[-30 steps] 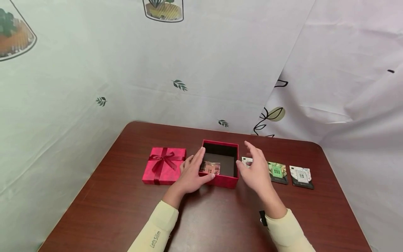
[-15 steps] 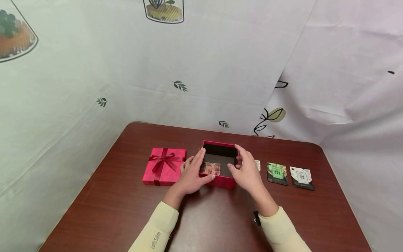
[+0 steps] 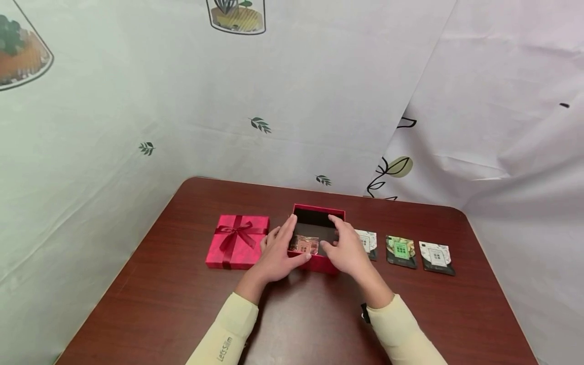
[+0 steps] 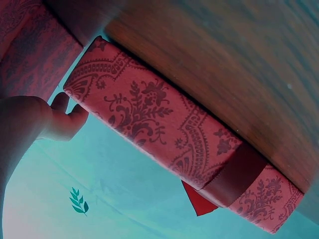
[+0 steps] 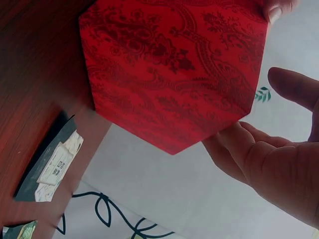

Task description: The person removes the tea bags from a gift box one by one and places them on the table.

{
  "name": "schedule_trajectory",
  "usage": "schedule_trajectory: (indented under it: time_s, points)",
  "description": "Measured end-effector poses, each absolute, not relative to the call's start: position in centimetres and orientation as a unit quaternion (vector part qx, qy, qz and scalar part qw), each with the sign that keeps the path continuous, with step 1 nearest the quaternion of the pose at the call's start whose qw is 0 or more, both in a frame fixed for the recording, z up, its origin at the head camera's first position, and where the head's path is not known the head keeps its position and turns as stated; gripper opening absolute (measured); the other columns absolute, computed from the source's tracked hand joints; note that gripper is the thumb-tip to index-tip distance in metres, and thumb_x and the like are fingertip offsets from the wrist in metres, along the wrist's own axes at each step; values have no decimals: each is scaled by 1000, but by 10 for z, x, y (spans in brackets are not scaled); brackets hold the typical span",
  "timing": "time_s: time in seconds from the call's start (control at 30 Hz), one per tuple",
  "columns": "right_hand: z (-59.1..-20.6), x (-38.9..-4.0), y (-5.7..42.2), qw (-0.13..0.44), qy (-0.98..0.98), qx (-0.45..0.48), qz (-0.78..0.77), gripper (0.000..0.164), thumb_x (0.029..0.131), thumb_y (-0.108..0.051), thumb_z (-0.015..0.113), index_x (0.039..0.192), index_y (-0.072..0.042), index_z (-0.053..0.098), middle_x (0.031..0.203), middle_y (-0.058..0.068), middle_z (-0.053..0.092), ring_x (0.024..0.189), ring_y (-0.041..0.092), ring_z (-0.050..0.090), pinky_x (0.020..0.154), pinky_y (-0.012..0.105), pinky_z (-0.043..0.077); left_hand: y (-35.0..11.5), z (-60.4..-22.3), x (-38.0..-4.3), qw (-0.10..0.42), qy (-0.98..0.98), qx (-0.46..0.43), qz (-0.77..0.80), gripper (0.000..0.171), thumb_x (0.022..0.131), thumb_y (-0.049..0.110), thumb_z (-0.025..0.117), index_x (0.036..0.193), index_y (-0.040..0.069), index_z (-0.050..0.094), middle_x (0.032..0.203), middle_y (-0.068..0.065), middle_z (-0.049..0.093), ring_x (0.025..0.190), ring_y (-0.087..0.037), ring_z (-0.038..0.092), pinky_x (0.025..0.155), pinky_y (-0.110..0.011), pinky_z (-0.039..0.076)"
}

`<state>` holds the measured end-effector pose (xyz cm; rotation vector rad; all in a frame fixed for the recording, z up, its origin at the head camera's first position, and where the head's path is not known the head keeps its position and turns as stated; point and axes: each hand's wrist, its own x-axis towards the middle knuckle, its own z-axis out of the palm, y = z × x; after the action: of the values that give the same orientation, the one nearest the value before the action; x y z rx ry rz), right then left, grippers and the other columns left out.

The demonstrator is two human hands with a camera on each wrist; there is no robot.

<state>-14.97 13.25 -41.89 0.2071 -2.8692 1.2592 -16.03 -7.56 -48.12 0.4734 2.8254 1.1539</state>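
My left hand [image 3: 278, 258] rests at the near left corner of an open red gift box [image 3: 325, 264]. Its index finger runs along the left rim and its thumb lies at the front rim. A brown-and-orange packet [image 3: 306, 244] lies inside the box, at the near left of the dark floor. Reaching over the right rim, my right hand [image 3: 349, 248] has its thumb and index finger spread above the interior. In the right wrist view its other fingers pass behind the red box wall [image 5: 169, 69]; nothing shows between thumb and fingers.
Left of the box sits the red patterned lid [image 3: 239, 253] with a dark red ribbon bow. To the right lie a white packet [image 3: 368, 243], a green packet [image 3: 401, 249] and another white packet [image 3: 436, 256]. A brown wooden table [image 3: 292, 324] meets a printed cloth backdrop.
My right hand has moved left, from above the nearest white packet to over the box's right side, uncovering that packet. The left hand and the packet in the box have stayed in place.
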Motion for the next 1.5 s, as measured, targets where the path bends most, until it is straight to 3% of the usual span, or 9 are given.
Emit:
schedule_trajectory:
  time_s: [0.23, 1.2, 1.5]
  points:
    - [-421, -157, 122, -37, -925, 74, 371, 69, 91, -16, 73, 150, -3, 41, 145, 24, 46, 132, 41, 43, 103, 61, 37, -76, -481, -161, 20, 915, 152, 374, 104, 82, 54, 73, 162, 30, 11, 165, 16, 9, 143, -39, 19, 107, -64, 9]
    - [-428, -177, 98, -158, -943, 77, 283, 59, 97, -13, 59, 150, 3, 38, 143, 26, 49, 132, 38, 46, 106, 55, 36, -76, -480, -160, 19, 914, 151, 376, 105, 82, 55, 73, 162, 31, 10, 165, 15, 10, 142, -39, 19, 106, -63, 10]
    - [-432, -182, 96, -203, -935, 52, 285, 65, 94, -12, 60, 152, 4, 34, 143, 25, 49, 119, 35, 54, 103, 57, 39, -75, -480, -161, 22, 914, 152, 375, 103, 83, 53, 73, 162, 29, 10, 165, 16, 9, 142, -38, 20, 106, -62, 10]
